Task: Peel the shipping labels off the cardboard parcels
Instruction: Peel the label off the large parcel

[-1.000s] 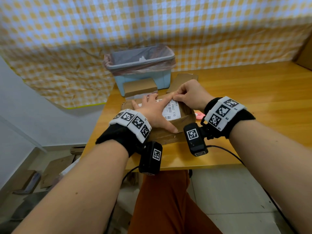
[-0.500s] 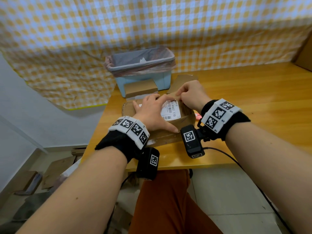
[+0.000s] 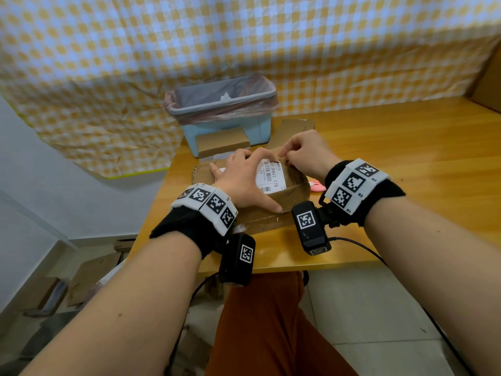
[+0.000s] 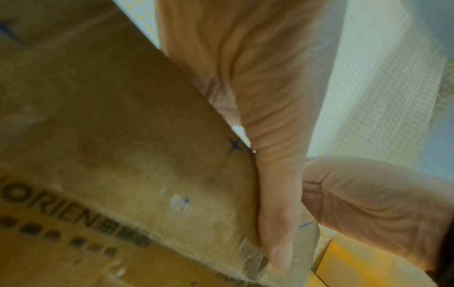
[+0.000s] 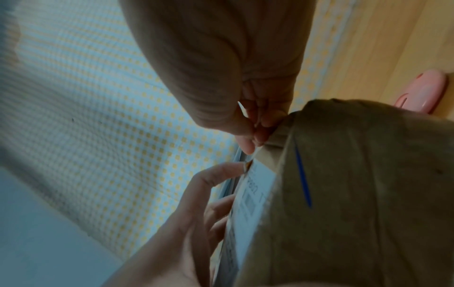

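From the head view, the cardboard parcel (image 3: 287,196) (on the table (image 3: 406,158)) was pressed flat-fingered by the left hand (image 3: 244,180). At the right wrist, the shipping label (image 5: 253,194) corner seemed pinched by the right hand (image 5: 248,124); tearing was risked by a hurried pull.

We read "P802 T70" on the white shipping label (image 3: 271,177) stuck to the cardboard parcel (image 3: 294,195), above a barcode too small to make out. The parcel's side (image 4: 103,139) shows printed letters "ORIEN". Our right wristband (image 3: 355,184) carries "R1", "R2".
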